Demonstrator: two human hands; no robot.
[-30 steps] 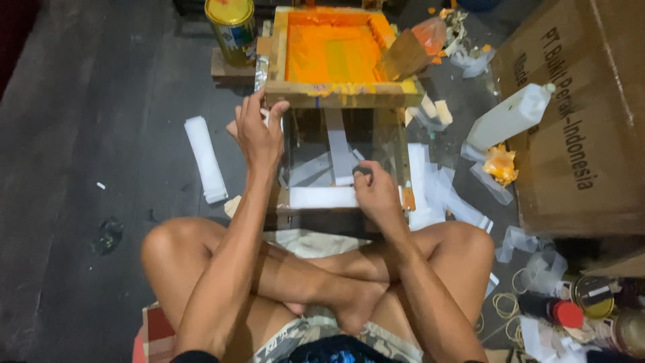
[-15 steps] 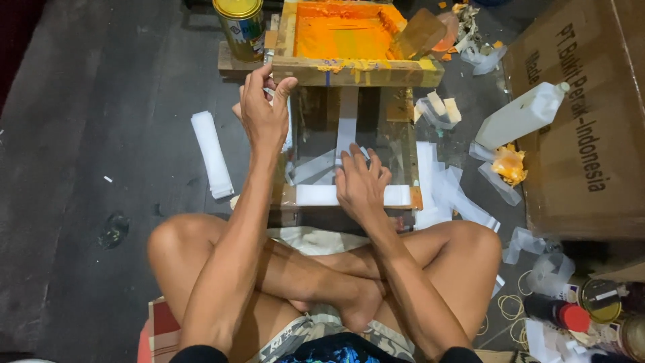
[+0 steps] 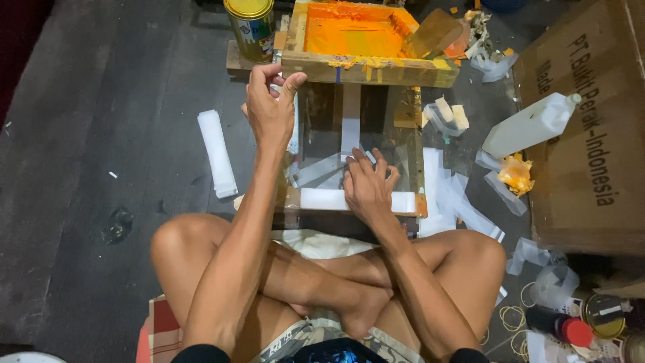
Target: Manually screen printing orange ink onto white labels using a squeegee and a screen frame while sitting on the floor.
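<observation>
- Compared with a second earlier, the left hand [image 3: 270, 111] had risen with the wooden screen frame [image 3: 369, 68], its fingers pinched closed on the frame's near left corner, so the frame stood tilted up off the glass printing base [image 3: 349, 134].
- The right hand [image 3: 366, 188], which had been further right on the white strip [image 3: 322, 199], had moved to the strip's middle and lay flat on it with fingers spread open, gripping nothing.
- Judging by that, the screen was lifted clear and the strip under it was being placed or taken off.
- The white strip lay across the near edge of the base, just above the crossed legs.
- The frame's well held a layer of orange ink.
- A yellow-lidded tin can [image 3: 250, 25] stood closed just left of the frame; its contents could not be seen.
- A white plastic bottle [image 3: 531, 124] lay tilted on the floor at the right, beside a cardboard box [image 3: 591, 128].
</observation>
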